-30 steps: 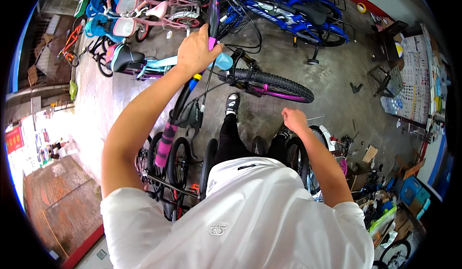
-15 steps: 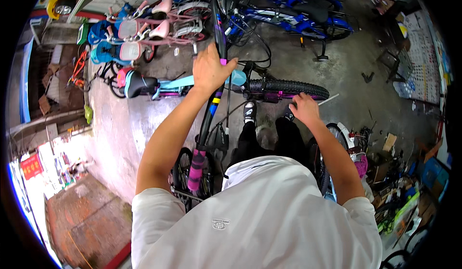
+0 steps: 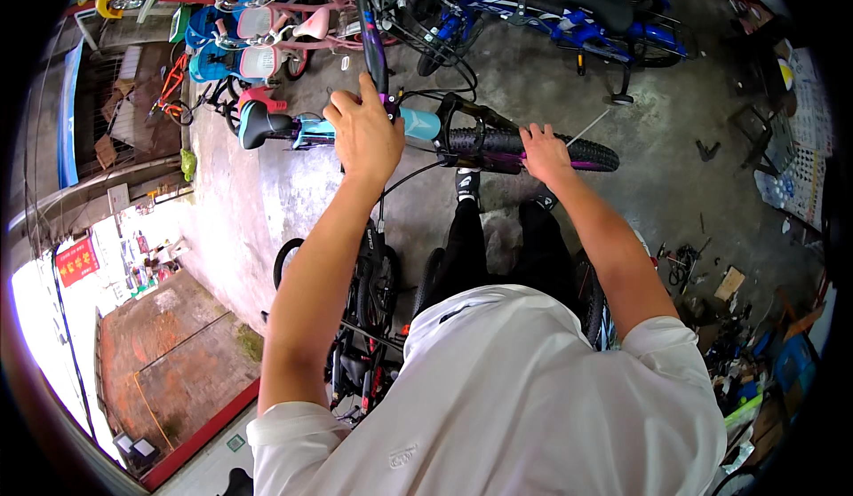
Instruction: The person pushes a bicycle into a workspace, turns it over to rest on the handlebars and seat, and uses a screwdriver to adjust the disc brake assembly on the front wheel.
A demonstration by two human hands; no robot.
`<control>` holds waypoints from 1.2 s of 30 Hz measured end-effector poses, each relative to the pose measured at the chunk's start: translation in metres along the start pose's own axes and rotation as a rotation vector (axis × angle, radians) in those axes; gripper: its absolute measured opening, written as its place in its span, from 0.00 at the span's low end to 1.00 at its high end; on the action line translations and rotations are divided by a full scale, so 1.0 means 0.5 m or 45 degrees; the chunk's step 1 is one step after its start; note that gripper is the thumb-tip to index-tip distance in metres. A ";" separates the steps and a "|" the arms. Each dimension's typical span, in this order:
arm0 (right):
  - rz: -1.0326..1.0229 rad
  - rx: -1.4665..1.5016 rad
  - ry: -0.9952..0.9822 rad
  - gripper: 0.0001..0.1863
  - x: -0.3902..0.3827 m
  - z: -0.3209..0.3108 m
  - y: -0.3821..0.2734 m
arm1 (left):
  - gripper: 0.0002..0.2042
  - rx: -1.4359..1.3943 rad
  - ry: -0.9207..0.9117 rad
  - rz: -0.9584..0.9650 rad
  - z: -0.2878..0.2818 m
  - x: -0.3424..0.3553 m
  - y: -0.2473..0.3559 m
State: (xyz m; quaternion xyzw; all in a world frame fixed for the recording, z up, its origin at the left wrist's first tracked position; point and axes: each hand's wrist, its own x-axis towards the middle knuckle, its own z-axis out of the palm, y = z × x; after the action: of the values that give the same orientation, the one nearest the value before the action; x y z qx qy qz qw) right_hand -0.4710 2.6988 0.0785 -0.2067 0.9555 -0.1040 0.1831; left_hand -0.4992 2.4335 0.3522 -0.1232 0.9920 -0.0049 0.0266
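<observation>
A light-blue and purple bicycle (image 3: 421,124) stands across in front of me, its black saddle (image 3: 267,127) at the left and its knobby front tyre (image 3: 489,142) at the right. My left hand (image 3: 369,139) is closed over the middle of the black handlebar (image 3: 371,39), with the index finger lying along it. The near half of the bar is hidden under my hand and forearm. At the front wheel, my right hand (image 3: 546,152) is closed on a thin metal rod (image 3: 590,126) that sticks out past the fingers. This hand lies over the tyre; its fingertips are partly hidden.
Pink children's bikes (image 3: 311,25) stand at the far left, blue bicycles (image 3: 569,21) at the far right. Close to my legs, more bikes (image 3: 373,292) crowd the left. Parts and a cardboard piece (image 3: 729,283) lie at the right. A kickstand-like black piece (image 3: 708,150) rests on the floor.
My right hand, with the rod, has moved up and left onto the tyre. The handlebar has swung, and its near purple grip is out of sight. My left hand has shifted slightly lower and left.
</observation>
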 end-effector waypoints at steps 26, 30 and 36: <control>0.920 1.162 0.513 0.26 -0.031 -0.119 0.134 | 0.26 -0.270 -0.046 -0.108 0.044 0.098 -0.025; 0.505 0.977 0.498 0.40 -0.088 -0.113 0.124 | 0.22 -0.265 -0.049 -0.107 0.033 0.091 -0.019; 0.875 1.803 -0.071 0.34 -0.139 -0.113 0.139 | 0.24 -0.302 -0.035 -0.141 0.037 0.097 -0.024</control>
State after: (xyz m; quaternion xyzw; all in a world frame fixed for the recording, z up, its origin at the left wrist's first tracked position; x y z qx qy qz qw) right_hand -0.4591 2.7980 0.1325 0.2636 0.6672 -0.6203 0.3172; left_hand -0.5424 2.4099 0.3314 -0.1802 0.9768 0.1127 0.0253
